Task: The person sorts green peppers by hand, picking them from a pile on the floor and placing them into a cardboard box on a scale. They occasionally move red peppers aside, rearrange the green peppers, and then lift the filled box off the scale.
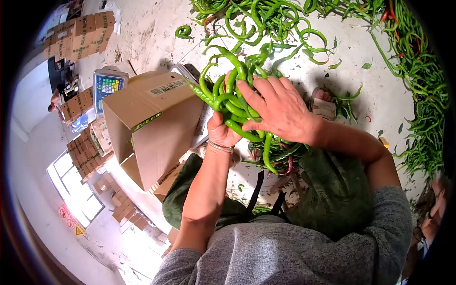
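Note:
A bunch of long, curly green chili peppers (232, 102) is held up between my hands, above my lap. My left hand (222, 130) grips the bunch from below and the left, its fingers mostly hidden behind the peppers. Over the right side of the bunch lies my right hand (280, 107), fingers bent onto the peppers and thumb along the near side. An open cardboard box (166, 147) stands just left of my left hand, with one pepper tip reaching its upper edge. Under my hands, more green and a few red peppers lie between my knees, partly covered.
A digital scale (108, 88) stands beyond the box. Loose peppers (266, 19) cover the floor ahead, and a long pepper heap (422, 95) runs down the right. Stacked cartons (83, 35) line the left. Other people show at the far left and lower right edges.

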Demonstrator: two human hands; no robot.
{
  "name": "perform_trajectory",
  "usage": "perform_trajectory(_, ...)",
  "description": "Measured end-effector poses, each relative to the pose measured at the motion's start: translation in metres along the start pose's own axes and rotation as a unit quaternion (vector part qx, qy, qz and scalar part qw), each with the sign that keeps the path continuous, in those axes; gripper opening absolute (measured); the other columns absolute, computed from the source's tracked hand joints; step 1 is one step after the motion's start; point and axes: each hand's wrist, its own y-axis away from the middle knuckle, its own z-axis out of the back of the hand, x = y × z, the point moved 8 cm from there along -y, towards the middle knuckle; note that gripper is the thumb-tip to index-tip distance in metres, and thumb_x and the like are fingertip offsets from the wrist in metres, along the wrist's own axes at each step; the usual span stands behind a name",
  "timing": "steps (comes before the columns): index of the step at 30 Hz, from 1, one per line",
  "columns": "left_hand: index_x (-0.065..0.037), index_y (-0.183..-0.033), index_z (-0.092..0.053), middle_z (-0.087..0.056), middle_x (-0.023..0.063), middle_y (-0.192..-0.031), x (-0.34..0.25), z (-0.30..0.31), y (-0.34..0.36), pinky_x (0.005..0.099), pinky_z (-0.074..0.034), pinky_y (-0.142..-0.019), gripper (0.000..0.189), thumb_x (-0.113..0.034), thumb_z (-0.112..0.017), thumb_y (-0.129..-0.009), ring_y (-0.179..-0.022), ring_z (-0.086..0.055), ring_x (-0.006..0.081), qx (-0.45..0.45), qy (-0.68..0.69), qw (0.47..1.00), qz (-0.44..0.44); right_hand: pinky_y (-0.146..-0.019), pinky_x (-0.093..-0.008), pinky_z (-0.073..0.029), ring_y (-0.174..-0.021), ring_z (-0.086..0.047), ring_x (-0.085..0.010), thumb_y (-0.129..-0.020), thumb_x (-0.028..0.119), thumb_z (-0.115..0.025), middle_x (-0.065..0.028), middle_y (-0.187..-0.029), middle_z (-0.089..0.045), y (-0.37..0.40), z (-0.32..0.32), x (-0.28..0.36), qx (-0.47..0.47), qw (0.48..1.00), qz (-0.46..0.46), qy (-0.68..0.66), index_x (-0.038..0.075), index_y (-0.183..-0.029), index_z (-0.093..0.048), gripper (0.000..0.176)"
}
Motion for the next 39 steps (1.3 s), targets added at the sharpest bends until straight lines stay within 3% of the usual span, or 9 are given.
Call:
perform_trajectory(6,-0.021,-0.146,-0.017,-0.024,0.0071,-0.149,-0.012,-0.04,-0.001,0.048,-0.03,-0.109,0.107,-0.028,-0.083,-0.062,-0.135,-0.03,0.0296,0.029,-0.003,1.0,-0.003,-0.106,-0.0532,-0.02,-0.133,-0.026,-0.0376,-0.078,0.062,-0.05,-0.0166,-0.144,-0.029,0.017,0.031,0.019,-0.24,0.966,0.095,0.011,0.004,-0.135,-0.038,0.082)
perform_trajectory(15,-0.022,-0.143,-0.026,-0.034,0.009,-0.142,-0.031,-0.061,0.013,0.0445,-0.032,-0.108,0.09,-0.017,-0.069,-0.064,-0.129,-0.038,0.029,-0.084,-0.034,0.994,-0.067,-0.11,-0.0513,-0.015,-0.133,-0.03,-0.0301,-0.078,0.063,-0.053,-0.0096,-0.147,-0.028,0.003,0.061,0.044,-0.263,0.948,0.157,-0.082,0.004,-0.133,-0.041,0.081)
perform_trajectory(17,-0.025,-0.142,-0.027,-0.036,0.0106,-0.139,-0.046,-0.051,0.025,0.0485,-0.038,-0.104,0.087,-0.015,-0.068,-0.065,-0.124,-0.043,0.0315,-0.098,0.007,0.99,-0.105,-0.106,-0.0449,-0.028,-0.129,-0.037,-0.0326,-0.079,0.064,-0.052,-0.0132,-0.143,-0.036,0.009,0.076,0.05,-0.282,0.931,0.228,-0.05,0.004,-0.136,-0.039,0.084)
perform_trajectory(20,-0.033,-0.139,-0.03,-0.045,0.0154,-0.125,-0.084,-0.09,0.034,0.0606,-0.05,-0.085,0.069,-0.014,-0.063,-0.081,-0.102,-0.053,0.0383,0.196,0.025,0.976,-0.092,-0.1,-0.0419,-0.037,-0.126,-0.041,-0.0318,-0.086,0.052,-0.055,-0.0202,-0.139,-0.039,0.027,0.101,0.023,-0.385,0.867,0.279,-0.151,0.002,-0.133,-0.043,0.07)
perform_trajectory(23,-0.013,-0.137,-0.033,-0.045,0.0073,-0.124,-0.148,-0.118,0.061,0.0566,-0.049,-0.091,0.061,-0.021,-0.065,-0.086,-0.107,-0.054,0.0324,0.297,-0.07,0.945,-0.12,-0.095,-0.037,-0.04,-0.121,-0.047,-0.0285,-0.09,0.039,-0.056,-0.0193,-0.134,-0.045,0.027,0.108,-0.019,-0.429,0.884,0.146,-0.116,0.0,-0.13,-0.046,0.057)
perform_trajectory(27,-0.013,-0.095,-0.049,-0.051,0.0074,-0.093,-0.239,-0.133,0.14,0.0474,-0.052,-0.082,0.045,-0.016,-0.083,-0.066,-0.091,-0.055,0.0228,0.132,-0.254,0.948,-0.137,-0.083,-0.0298,-0.048,-0.097,-0.062,-0.0208,-0.089,0.016,-0.055,-0.0144,-0.107,-0.063,0.016,0.086,-0.043,-0.334,0.909,-0.008,-0.249,-0.002,-0.115,-0.058,0.032)
perform_trajectory(31,-0.005,-0.124,-0.047,-0.051,0.0097,-0.107,-0.308,-0.13,0.211,0.0446,-0.055,-0.072,0.06,-0.031,-0.073,-0.078,-0.089,-0.054,0.0271,0.047,-0.466,0.852,-0.233,-0.08,-0.0275,-0.049,-0.089,-0.064,-0.0183,-0.087,0.007,-0.055,-0.0131,-0.096,-0.066,0.004,0.057,-0.049,-0.241,0.927,-0.053,-0.283,-0.003,-0.108,-0.06,0.024)
perform_trajectory(35,0.004,-0.132,-0.036,-0.055,0.0174,-0.109,-0.335,-0.051,0.252,0.0447,-0.054,-0.08,0.077,-0.013,-0.071,-0.065,-0.088,-0.059,0.0285,-0.176,-0.475,0.855,-0.105,-0.08,-0.0276,-0.049,-0.087,-0.063,-0.0172,-0.088,0.006,-0.054,-0.0131,-0.098,-0.066,-0.005,0.04,-0.049,-0.178,0.93,-0.059,-0.315,-0.003,-0.109,-0.059,0.024)
perform_trajectory(39,0.001,-0.137,-0.034,-0.05,0.0165,-0.126,-0.332,0.051,0.248,0.0333,-0.044,-0.095,0.076,-0.008,-0.071,-0.071,-0.111,-0.053,0.0249,-0.362,-0.541,0.756,0.068,-0.083,-0.0256,-0.046,-0.091,-0.061,-0.0147,-0.087,0.01,-0.057,-0.0114,-0.101,-0.065,-0.008,0.02,-0.065,-0.137,0.918,-0.11,-0.355,-0.003,-0.112,-0.059,0.028)
